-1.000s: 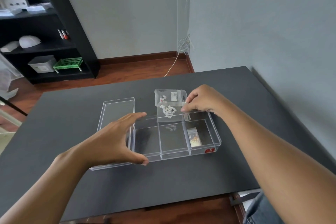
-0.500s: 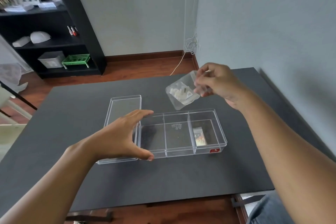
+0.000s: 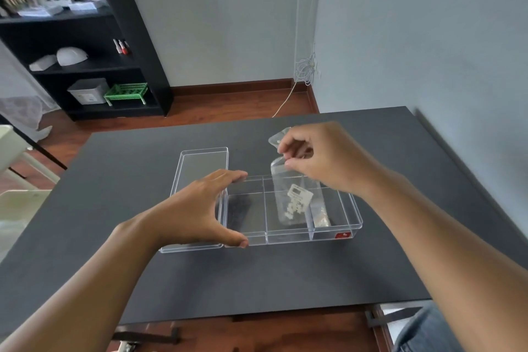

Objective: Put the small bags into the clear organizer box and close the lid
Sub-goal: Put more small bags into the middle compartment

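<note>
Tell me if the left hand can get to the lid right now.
Probably yes: the left hand braces the box at its left end, holding nothing, and the lid lies uncovered right beside it.

- The organizer box (image 3: 337,233) stands open-topped; the left compartment lies clear from above.
- The left hand (image 3: 197,210) blocks its left wall, beside the lid (image 3: 200,163).
- A hanging bag (image 3: 294,200) fills the middle compartment.
- Bare tabletop (image 3: 257,280) stretches in front.

- Right hand (image 3: 328,157) pinching top of clear small bag (image 3: 291,203), lower end inside organizer box (image 3: 354,208), middle compartment.
- Left hand (image 3: 197,208) spread on box's left end.
- Lid (image 3: 200,163) lying beside, on dark table (image 3: 114,208).
</note>
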